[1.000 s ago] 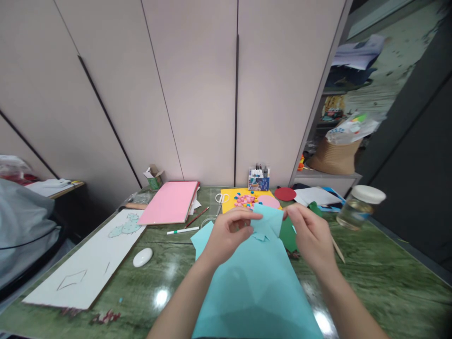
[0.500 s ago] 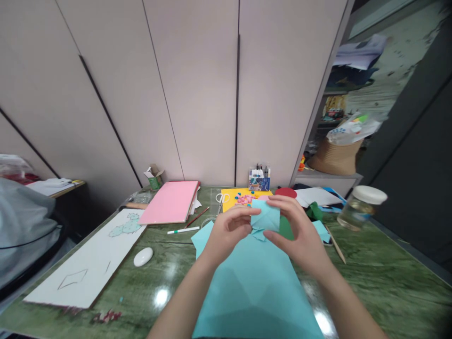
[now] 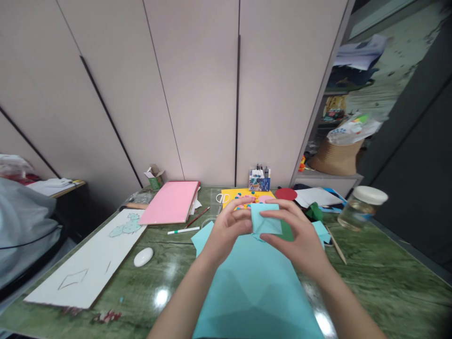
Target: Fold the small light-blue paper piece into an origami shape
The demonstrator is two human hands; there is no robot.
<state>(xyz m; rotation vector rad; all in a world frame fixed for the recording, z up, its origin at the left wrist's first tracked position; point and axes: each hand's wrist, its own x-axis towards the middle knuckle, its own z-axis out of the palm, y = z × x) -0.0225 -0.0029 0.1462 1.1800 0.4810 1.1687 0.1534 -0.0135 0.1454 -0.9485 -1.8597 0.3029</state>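
Note:
A small folded square of light-blue paper (image 3: 265, 222) is held up between both hands. My left hand (image 3: 231, 230) pinches its left edge, thumb below and fingers curled behind. Across its front and lower right lie the fingers and thumb of my right hand (image 3: 296, 230). Beneath the hands a large light-blue paper sheet (image 3: 257, 287) lies on the table, with smaller blue paper pieces (image 3: 203, 239) at its upper left. Part of a green paper circle (image 3: 287, 232) shows behind my right hand.
On the green table (image 3: 169, 259) are a white drawing board (image 3: 92, 259), a white oval object (image 3: 143, 257), a green-white marker (image 3: 183, 230) and a pink folder (image 3: 171, 202). Behind the hands lie white scissors (image 3: 222, 198) and yellow paper (image 3: 229, 193). A lidded jar (image 3: 362, 207) stands right.
The folded paper has turned and dropped slightly. My right hand's fingers have shifted from its upper right edge onto its front face. My left hand has barely moved.

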